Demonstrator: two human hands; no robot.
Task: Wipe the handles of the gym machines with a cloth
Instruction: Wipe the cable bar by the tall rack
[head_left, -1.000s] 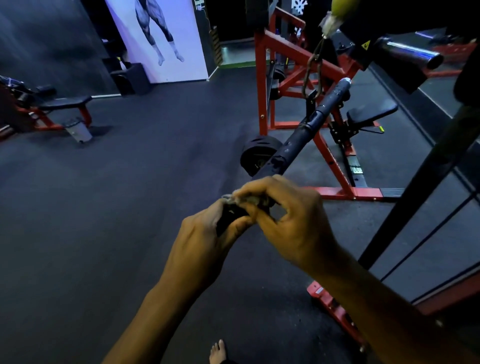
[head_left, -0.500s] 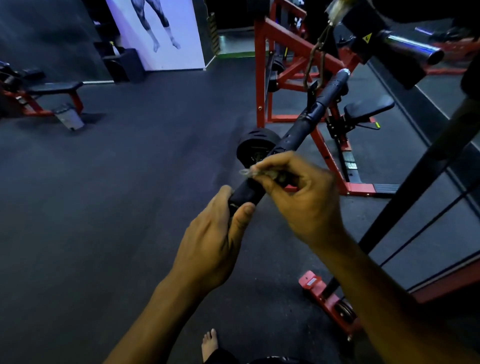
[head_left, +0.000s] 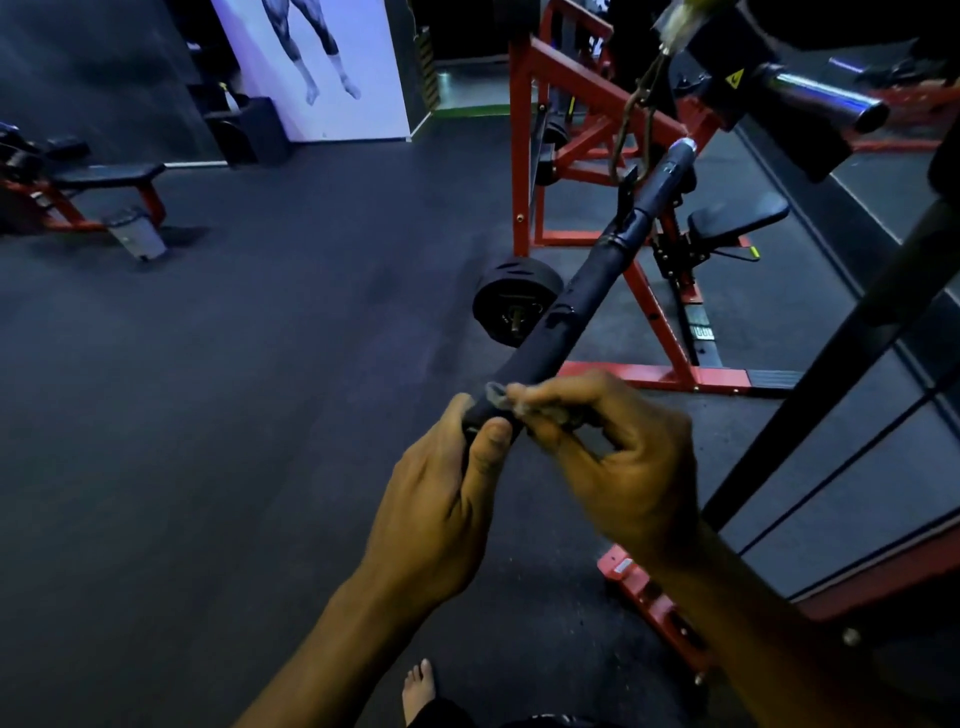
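Presently the left hand (head_left: 441, 499) grips the near end of the black bar handle (head_left: 576, 306), thumb curled over its top, fingers wrapped beneath. Right hand (head_left: 618, 457) pinches a small pale cloth (head_left: 511, 402) between thumb and fingertips, cloth touching the handle just beside the left thumb. Handle runs from frame centre toward 1 o'clock, its far end (head_left: 680, 150) capped in metal; a carabiner and chain (head_left: 636, 124) hang at its midpoint from above.

Behind the handle, at 1 o'clock: red machine frame (head_left: 566, 67) with black seat pad (head_left: 737, 215). Black weight plate (head_left: 514, 301) stands on the floor just left of the handle. At 10 o'clock, well apart: a red bench with black pad (head_left: 109, 174). Poster of legs (head_left: 322, 67) on the wall at 11 o'clock. Chrome bar end (head_left: 826, 98) at 2 o'clock. Dark upright post (head_left: 831, 364) at 3 o'clock. Bare foot (head_left: 418, 686) at 6 o'clock on the dark floor (head_left: 208, 415)
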